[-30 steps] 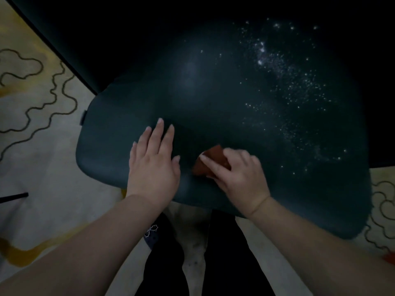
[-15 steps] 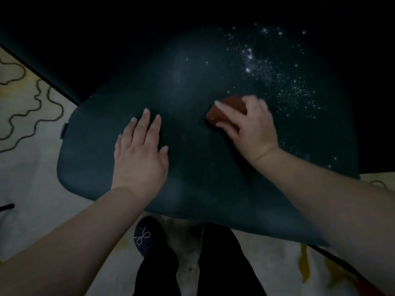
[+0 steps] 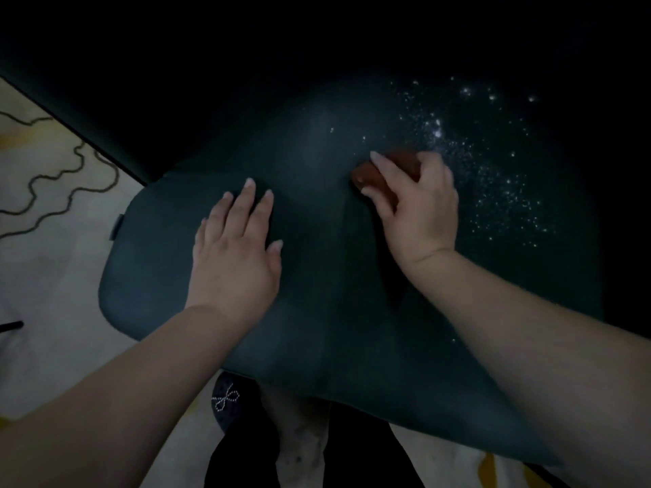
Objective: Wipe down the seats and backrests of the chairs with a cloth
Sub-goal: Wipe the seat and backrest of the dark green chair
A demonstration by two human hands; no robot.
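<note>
A dark teal chair seat point(image 3: 317, 329) fills the middle of the head view. My left hand point(image 3: 236, 255) lies flat on its left part, fingers straight and together. My right hand point(image 3: 419, 209) grips a small reddish-brown cloth point(image 3: 370, 176) and presses it on the seat's middle; most of the cloth is hidden under the fingers. White specks point(image 3: 493, 177) are scattered over the seat to the right of the cloth. The backrest is lost in the dark at the top.
A pale rug point(image 3: 53, 241) with dark wavy lines lies on the floor at the left. My dark trousers point(image 3: 310, 459) and a dark shoe with a beaded bow point(image 3: 225, 399) show below the seat's front edge. A thin black rod point(image 3: 10, 326) pokes in at the left edge.
My right hand carried the cloth from the seat's front edge up toward the speckled area, then held about there. My left hand stayed flat on the seat.
</note>
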